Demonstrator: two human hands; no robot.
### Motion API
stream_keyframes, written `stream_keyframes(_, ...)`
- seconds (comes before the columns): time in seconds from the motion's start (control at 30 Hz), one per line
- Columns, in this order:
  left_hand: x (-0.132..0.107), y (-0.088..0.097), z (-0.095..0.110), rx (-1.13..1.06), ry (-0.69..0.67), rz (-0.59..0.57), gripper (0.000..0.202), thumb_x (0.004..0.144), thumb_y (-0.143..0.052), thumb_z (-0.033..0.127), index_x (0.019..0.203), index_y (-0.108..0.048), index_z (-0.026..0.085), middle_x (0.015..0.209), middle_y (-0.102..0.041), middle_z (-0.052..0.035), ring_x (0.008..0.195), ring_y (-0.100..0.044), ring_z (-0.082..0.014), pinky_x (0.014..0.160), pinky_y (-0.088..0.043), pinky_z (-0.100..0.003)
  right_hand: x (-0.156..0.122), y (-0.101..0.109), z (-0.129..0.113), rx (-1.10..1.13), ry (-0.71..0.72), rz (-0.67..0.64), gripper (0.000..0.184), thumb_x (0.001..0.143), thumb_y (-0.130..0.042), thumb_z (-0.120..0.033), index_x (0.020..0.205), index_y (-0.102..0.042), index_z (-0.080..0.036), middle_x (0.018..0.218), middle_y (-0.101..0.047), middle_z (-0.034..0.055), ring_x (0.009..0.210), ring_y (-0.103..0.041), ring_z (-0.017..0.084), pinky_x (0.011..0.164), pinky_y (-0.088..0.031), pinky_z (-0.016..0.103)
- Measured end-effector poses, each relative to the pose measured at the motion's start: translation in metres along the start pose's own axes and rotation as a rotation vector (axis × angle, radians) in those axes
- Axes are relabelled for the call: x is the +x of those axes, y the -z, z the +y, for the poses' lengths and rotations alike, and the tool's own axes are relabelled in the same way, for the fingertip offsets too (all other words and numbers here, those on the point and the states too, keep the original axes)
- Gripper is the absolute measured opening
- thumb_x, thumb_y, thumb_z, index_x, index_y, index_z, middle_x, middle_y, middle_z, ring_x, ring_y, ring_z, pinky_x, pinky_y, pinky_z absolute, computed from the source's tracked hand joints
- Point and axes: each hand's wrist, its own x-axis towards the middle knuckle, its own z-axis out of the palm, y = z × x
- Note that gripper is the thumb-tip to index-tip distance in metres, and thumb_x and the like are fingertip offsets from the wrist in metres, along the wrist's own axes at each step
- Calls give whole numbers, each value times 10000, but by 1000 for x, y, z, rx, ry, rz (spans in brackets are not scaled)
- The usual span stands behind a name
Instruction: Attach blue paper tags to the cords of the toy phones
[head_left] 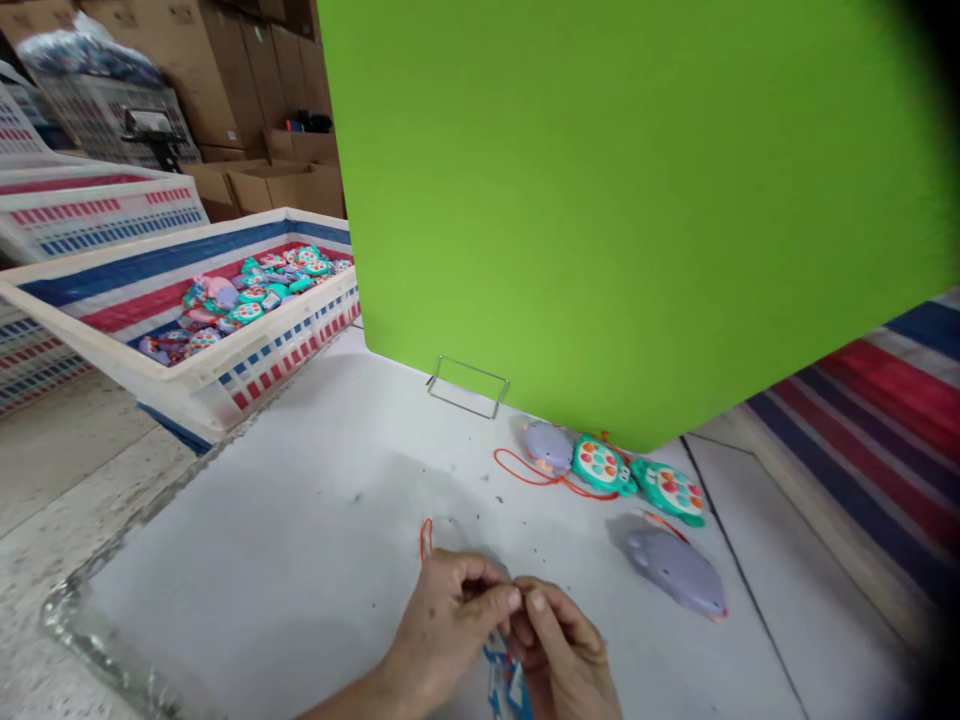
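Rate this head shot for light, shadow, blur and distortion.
Head view: even soft light, no glare; the purple toy casts a faint shadow leftward; left hand and right hand look slightly soft; wide-lens bend tilts the green board; right corners vignette dark.

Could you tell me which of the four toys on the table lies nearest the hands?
The lone purple toy beside the right hand; the other three sit farther off along the green board.

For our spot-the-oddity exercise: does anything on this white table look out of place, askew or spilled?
Nothing is spilled or broken. One purple toy lies apart from the row of three toys by the green panel, and a loose orange cord trails from that row.
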Motion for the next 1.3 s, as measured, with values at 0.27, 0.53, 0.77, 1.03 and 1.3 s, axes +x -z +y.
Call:
stream_keyframes(0.27,0,1,-2,17,16,-5,150,639,-496,216,538,-548,119,509,-573,-30,498,-534,-143,497,-378,-229,-1,5,1,-136,153,33,74,651,-719,-276,698,-712,-219,525,-611,-18,477,-486,92,463,-418,192)
stream_keyframes(0.53,1,1,-3,10,42,7,210,642,-557,283,510,-540,120,487,-533,-6,480,-489,-116,492,-351,-217,-1,1,0,-181,239,36,69,650,-710,-277,705,-715,-236,500,-588,-24,422,-465,93,406,-399,202)
stream_keyframes(0.77,0,5,1,-38,7,-52,203,671,-560,280,590,-603,99,516,-512,4,488,-470,-99,509,-367,-206,-4,1,-10,-378,170,56,154,666,-701,-291,799,-712,-213,523,-587,-19,437,-466,88,441,-398,203)
stream_keyframes(1.03,-3,17,-2,238,-11,-55,154,718,-497,158,660,-631,111,487,-481,30,463,-437,-77,461,-319,-165,-2,-8,-13,-93,-230,-17,243,562,-778,-335,665,-662,-148,448,-460,-67,397,-362,27,388,-294,140)
stream_keyframes(1.3,-5,21,0,438,-98,-102,210,755,-473,171,664,-652,112,480,-465,27,440,-436,-71,449,-326,-157,-5,-11,-19,-202,-273,-109,355,592,-724,-426,516,-520,-145,385,-353,-99,349,-244,20,348,-218,155)
